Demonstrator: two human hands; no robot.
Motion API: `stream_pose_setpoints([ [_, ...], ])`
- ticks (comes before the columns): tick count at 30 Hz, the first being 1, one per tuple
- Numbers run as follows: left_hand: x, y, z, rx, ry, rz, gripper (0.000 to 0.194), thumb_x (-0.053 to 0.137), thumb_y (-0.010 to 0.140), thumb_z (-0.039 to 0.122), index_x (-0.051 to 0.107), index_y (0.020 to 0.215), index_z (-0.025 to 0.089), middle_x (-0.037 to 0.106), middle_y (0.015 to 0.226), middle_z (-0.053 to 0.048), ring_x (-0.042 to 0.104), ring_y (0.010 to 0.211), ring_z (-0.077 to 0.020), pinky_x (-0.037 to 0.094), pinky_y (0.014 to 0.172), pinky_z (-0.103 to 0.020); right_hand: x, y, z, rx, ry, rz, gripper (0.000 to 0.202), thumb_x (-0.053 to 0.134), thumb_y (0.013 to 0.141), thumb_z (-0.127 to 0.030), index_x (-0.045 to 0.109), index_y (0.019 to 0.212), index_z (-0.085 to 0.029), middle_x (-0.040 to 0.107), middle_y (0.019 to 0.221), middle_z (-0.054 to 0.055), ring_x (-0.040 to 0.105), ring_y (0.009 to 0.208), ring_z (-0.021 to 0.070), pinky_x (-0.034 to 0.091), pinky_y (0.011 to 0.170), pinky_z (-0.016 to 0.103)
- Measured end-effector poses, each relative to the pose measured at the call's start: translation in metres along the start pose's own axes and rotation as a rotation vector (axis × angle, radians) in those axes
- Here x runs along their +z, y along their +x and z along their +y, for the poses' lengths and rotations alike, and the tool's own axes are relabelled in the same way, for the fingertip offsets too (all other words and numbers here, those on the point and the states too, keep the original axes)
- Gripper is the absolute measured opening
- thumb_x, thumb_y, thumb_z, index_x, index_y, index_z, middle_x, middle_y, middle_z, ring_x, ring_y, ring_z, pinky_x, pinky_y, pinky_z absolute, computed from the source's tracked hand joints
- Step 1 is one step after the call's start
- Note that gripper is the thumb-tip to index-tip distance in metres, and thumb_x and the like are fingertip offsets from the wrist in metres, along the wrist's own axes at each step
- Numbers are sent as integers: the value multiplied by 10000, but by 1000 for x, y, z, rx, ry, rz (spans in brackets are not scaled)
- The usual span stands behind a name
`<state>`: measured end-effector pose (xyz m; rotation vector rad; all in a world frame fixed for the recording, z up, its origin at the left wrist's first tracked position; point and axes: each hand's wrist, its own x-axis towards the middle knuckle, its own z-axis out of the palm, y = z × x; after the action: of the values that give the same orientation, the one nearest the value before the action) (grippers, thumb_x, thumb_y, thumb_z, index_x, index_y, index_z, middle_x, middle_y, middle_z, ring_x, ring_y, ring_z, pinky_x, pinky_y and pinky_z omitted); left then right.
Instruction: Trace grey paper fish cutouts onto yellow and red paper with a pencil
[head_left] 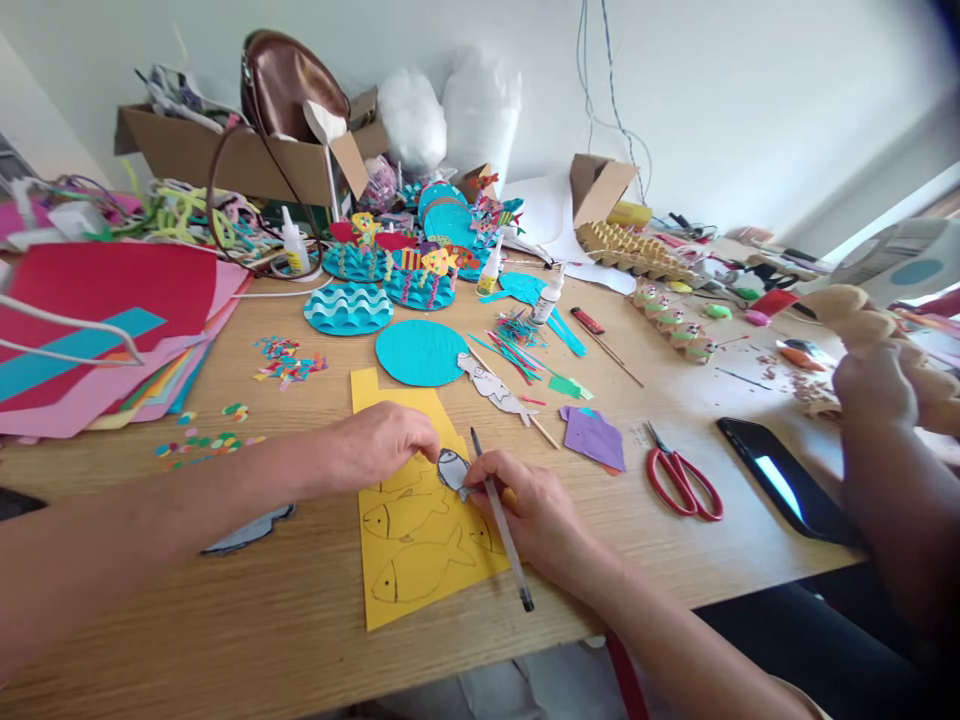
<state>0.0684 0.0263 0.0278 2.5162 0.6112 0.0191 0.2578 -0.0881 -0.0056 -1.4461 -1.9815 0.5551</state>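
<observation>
A yellow sheet (pixel 420 575) with several fish drawn on it lies near the table's front edge. Over its upper part is a small grey fish cutout (pixel 453 470) with a dark outline. My left hand (pixel 394 440) is closed, its fingertips pinched at the cutout's upper left edge. My right hand (pixel 525 500) grips the cutout's tail end between thumb and finger and also holds a pen (pixel 504 530), which slants across the hand with its dark cap end toward me. Another grey cutout (pixel 251 530) lies left of the sheet, partly behind my left forearm.
Red-handled scissors (pixel 684 485) and a black phone (pixel 784 485) lie to the right, near another person's arm (pixel 877 430). A blue disc (pixel 420 352), a white paper cutout (pixel 496 388) and purple paper (pixel 592 435) are beyond my hands. Coloured sheets (pixel 112 330) are stacked at left.
</observation>
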Motion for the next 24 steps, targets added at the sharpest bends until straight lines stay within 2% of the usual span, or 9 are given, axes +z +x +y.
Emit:
stream_pose_setpoints([
  [4,13,-16,4,165,56,-28,294,436,843,34,662,951,188,663,971,-27,607,923,-153,452,800,-227,1,-1,0,-29,-27,11,173,503,776,-42,530,820,-208,616,695,-28,545,596,95,355,546,181],
  [11,26,-23,6,238,323,2,292,375,930,93,557,1138,186,592,1197,-54,536,1066,-155,405,934,-246,3,-2,-1,-91,-70,31,178,478,782,-42,523,811,-211,638,714,-2,576,619,119,388,565,199],
  [16,32,-21,6,229,469,-29,314,373,940,102,518,1206,184,587,1222,-54,545,1010,-182,434,872,-266,4,-2,-2,-105,-109,7,182,464,795,-40,524,796,-211,633,708,12,580,647,134,410,590,215],
  [20,35,-20,5,230,469,2,315,385,936,97,527,1198,198,598,1201,-48,552,976,-173,439,837,-256,-1,-2,-2,-41,-41,-2,156,504,787,-60,537,794,-212,634,708,-2,576,629,123,419,585,211],
  [24,32,-21,7,237,486,-27,326,368,937,83,526,1202,189,576,1250,-38,545,984,-178,440,819,-258,-15,-4,1,71,56,115,78,552,796,-134,546,789,-211,632,720,-14,566,624,115,431,584,213],
])
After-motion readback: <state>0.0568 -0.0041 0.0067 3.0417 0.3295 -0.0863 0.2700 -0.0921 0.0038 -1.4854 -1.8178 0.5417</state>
